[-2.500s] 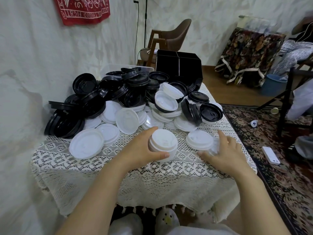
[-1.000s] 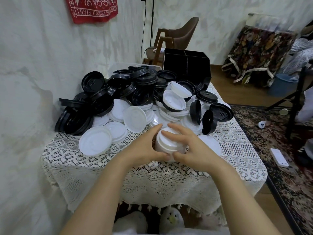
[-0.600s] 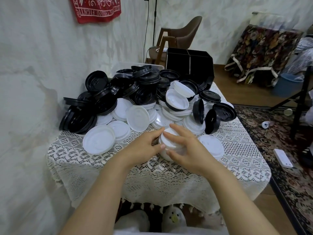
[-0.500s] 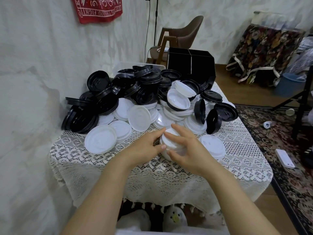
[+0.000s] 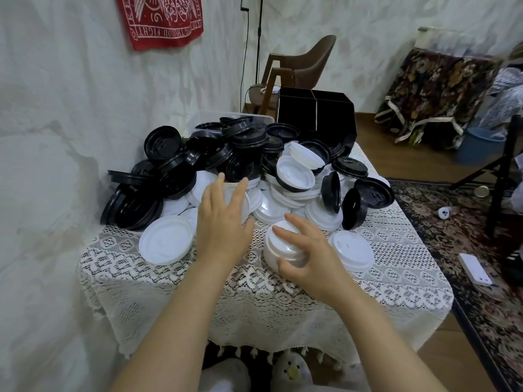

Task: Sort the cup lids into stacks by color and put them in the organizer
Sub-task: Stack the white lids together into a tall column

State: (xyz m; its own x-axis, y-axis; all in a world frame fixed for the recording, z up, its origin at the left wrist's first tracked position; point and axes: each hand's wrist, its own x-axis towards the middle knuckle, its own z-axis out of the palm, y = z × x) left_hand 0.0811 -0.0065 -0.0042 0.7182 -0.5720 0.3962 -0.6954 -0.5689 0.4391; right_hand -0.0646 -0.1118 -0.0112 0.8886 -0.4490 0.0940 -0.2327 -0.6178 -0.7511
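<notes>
Left hand (image 5: 223, 222) off white lid stack (image 5: 276, 248), now open, reaching toward lid pile (image 5: 240, 149) at counter (image 5: 283, 302) centre; right hand (image 5: 311, 254) alone grips stack. Stacking continues.

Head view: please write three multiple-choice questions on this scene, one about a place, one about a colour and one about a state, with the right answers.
1. Where is the black organizer?
A) on the carpet
B) behind the lid pile
C) on the chair

2. What colour is the lid stack that the right hand holds?
A) black
B) red
C) white

3. How is the left hand?
A) open, fingers spread
B) closed in a fist
C) gripping a black lid

Answers: B, it stands beyond the pile; C, the held stack is plainly white; A, its fingers are straight and apart.
</notes>
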